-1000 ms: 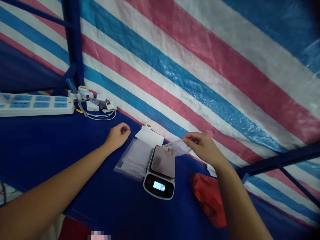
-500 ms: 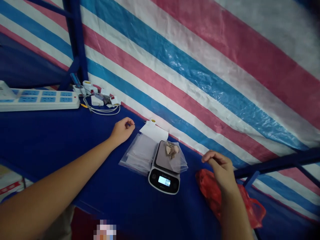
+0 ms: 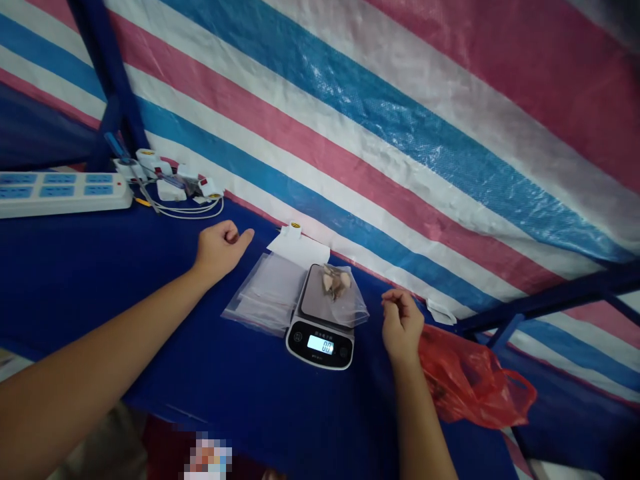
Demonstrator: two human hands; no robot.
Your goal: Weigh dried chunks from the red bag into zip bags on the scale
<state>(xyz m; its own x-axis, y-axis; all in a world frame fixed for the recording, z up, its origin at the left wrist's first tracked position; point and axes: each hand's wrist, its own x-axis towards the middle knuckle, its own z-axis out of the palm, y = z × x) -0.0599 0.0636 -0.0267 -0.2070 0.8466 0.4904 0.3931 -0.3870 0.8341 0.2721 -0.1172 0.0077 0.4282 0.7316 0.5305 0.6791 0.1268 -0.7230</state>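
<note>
A digital scale with a lit display reading 0.0 stands on the blue table. On its plate lies a clear plastic bag with brownish pieces inside. Flat clear bags are stacked against the scale's left side. My left hand is left of this stack, its fingers curled in and thumb pointing out, with nothing in it. To the right of the scale, my right hand is closed with its fingertips near the thumb; whether it pinches something is hidden. It is beside a red plastic bag.
A power strip lies at the far left, with white adapters and looped cables beside it. White paper is behind the scale. A striped tarp and blue frame bars bound the table.
The view has shifted. My right hand has moved left, closer to the scale, uncovering more of the red bag and a white item behind it. My left thumb now sticks out.
</note>
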